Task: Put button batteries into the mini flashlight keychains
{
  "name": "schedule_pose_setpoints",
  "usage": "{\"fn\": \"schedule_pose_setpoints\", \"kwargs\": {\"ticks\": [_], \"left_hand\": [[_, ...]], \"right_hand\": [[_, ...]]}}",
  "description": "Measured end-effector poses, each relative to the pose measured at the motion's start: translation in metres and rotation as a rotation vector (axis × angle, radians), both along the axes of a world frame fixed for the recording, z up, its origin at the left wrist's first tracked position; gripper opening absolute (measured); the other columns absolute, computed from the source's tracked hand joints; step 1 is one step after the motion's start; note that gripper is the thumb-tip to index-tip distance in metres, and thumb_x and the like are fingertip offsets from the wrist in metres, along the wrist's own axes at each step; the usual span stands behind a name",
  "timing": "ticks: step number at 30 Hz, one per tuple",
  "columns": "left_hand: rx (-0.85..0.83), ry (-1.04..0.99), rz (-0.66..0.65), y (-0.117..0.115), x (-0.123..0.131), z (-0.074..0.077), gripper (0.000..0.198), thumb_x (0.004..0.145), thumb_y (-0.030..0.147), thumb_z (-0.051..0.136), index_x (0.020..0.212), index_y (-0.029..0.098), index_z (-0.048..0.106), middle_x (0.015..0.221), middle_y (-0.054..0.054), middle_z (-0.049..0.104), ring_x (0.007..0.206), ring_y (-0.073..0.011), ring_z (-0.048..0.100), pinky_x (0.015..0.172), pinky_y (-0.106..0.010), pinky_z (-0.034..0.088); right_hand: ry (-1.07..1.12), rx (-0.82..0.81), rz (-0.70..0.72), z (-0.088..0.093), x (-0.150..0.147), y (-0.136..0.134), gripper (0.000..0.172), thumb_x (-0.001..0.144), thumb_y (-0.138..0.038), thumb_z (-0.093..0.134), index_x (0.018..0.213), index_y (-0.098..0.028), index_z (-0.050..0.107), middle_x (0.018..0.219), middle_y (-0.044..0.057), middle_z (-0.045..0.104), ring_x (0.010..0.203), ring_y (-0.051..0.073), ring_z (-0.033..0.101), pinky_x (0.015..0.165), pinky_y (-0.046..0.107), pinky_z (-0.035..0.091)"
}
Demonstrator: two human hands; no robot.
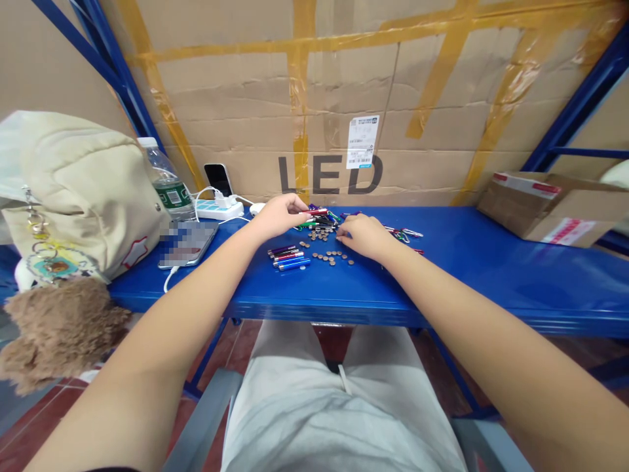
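Note:
My left hand (281, 215) is closed, with thumb and fingertips on a slim red metal tube (318, 212) above a pile of similar coloured tubes (322, 223). To the right, my right hand (362, 235) has its fingers bent together close to the tabletop; what they pinch, if anything, is hidden. Small round button-like discs (331, 256), perhaps button cells, lie scattered between and below the hands. A row of slim tubes in blue, red and dark colours (289, 257) lies side by side at the lower left. Beyond my right hand are several thin metallic pieces (405, 233).
Everything rests on a blue metal table (466, 269). On its left are a phone on a cable (189, 244), a power strip (216, 209), a water bottle (170, 183) and a cream bag (93, 190). An open cardboard box (555, 206) stands right; a large carton (236, 111) backs the table.

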State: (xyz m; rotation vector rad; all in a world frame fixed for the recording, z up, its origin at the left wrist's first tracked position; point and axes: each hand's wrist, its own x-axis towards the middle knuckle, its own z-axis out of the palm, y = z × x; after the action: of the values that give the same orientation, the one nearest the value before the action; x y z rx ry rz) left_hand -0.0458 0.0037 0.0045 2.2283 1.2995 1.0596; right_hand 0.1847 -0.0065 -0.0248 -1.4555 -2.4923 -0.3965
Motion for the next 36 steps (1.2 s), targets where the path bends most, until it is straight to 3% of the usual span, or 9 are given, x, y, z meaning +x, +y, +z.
{"fn": "schedule_pose_setpoints", "kwargs": {"ticks": [3, 7, 10, 19, 23, 28, 33, 36], "left_hand": [[-0.031, -0.042, -0.051, 0.003, -0.001, -0.002, 0.025, 0.079, 0.031, 0.07, 0.096, 0.014, 0.065, 0.095, -0.008, 0.073, 0.086, -0.0173, 0.067, 0.08, -0.033, 0.051], [-0.003, 0.003, -0.151, 0.006, -0.002, -0.002, 0.036, 0.084, 0.029, 0.063, 0.118, 0.017, 0.063, 0.108, -0.008, 0.072, 0.096, -0.0179, 0.066, 0.089, -0.035, 0.049], [-0.032, 0.044, -0.202, 0.004, -0.001, -0.001, 0.031, 0.088, 0.029, 0.058, 0.117, 0.019, 0.065, 0.119, -0.006, 0.069, 0.109, -0.0191, 0.062, 0.096, -0.035, 0.045], [-0.464, -0.21, -0.353, 0.0, 0.006, -0.01, 0.021, 0.096, 0.024, 0.047, 0.116, 0.019, 0.049, 0.119, -0.012, 0.065, 0.095, -0.0152, 0.068, 0.081, -0.031, 0.052], [-0.35, -0.134, -0.399, 0.0, 0.006, -0.008, 0.03, 0.097, 0.025, 0.044, 0.127, 0.022, 0.047, 0.121, -0.011, 0.065, 0.107, -0.0164, 0.065, 0.086, -0.031, 0.052], [-0.171, 0.028, -0.446, 0.004, 0.003, -0.01, 0.019, 0.092, 0.021, 0.048, 0.109, 0.02, 0.055, 0.121, -0.009, 0.066, 0.117, -0.0161, 0.06, 0.1, -0.034, 0.046], [-0.191, 0.037, -0.477, 0.002, 0.007, -0.015, 0.018, 0.089, 0.021, 0.053, 0.106, 0.02, 0.053, 0.121, -0.01, 0.067, 0.117, -0.0165, 0.062, 0.099, -0.035, 0.047], [-0.168, 0.057, -0.48, -0.002, 0.01, -0.013, 0.019, 0.088, 0.02, 0.055, 0.106, 0.019, 0.054, 0.122, -0.01, 0.067, 0.117, -0.017, 0.062, 0.099, -0.036, 0.047]], "right_hand": [[-0.003, 0.014, 0.063, 0.001, -0.002, -0.002, 0.022, 0.089, -0.022, 0.053, 0.093, -0.023, 0.075, 0.102, 0.007, 0.072, 0.098, 0.024, 0.061, 0.072, 0.032, 0.043], [0.029, 0.009, 0.085, 0.001, -0.002, -0.001, 0.021, 0.089, -0.024, 0.054, 0.094, -0.022, 0.074, 0.101, 0.006, 0.072, 0.098, 0.023, 0.062, 0.075, 0.031, 0.044], [0.064, 0.007, 0.054, -0.001, -0.002, 0.0, 0.024, 0.091, -0.029, 0.053, 0.101, -0.022, 0.073, 0.107, 0.008, 0.07, 0.1, 0.024, 0.062, 0.079, 0.033, 0.045], [0.086, -0.07, 0.084, -0.004, 0.0, 0.005, 0.019, 0.087, -0.024, 0.056, 0.091, -0.021, 0.074, 0.099, 0.007, 0.072, 0.094, 0.021, 0.063, 0.076, 0.03, 0.045], [0.312, 0.047, 0.142, 0.001, 0.004, 0.004, 0.014, 0.084, -0.023, 0.06, 0.089, -0.02, 0.073, 0.091, 0.006, 0.07, 0.087, 0.02, 0.063, 0.077, 0.031, 0.046], [0.592, 0.228, 0.257, 0.012, 0.003, -0.007, 0.013, 0.087, -0.028, 0.059, 0.088, -0.02, 0.07, 0.085, 0.006, 0.066, 0.078, 0.019, 0.059, 0.073, 0.033, 0.047], [0.573, 0.281, 0.448, 0.013, -0.001, -0.015, 0.014, 0.09, -0.03, 0.059, 0.086, -0.021, 0.069, 0.085, 0.006, 0.066, 0.083, 0.02, 0.059, 0.078, 0.035, 0.046], [0.525, 0.302, 0.466, 0.012, -0.002, -0.014, 0.017, 0.091, -0.033, 0.057, 0.085, -0.021, 0.068, 0.087, 0.006, 0.065, 0.086, 0.021, 0.059, 0.081, 0.036, 0.045]]}}
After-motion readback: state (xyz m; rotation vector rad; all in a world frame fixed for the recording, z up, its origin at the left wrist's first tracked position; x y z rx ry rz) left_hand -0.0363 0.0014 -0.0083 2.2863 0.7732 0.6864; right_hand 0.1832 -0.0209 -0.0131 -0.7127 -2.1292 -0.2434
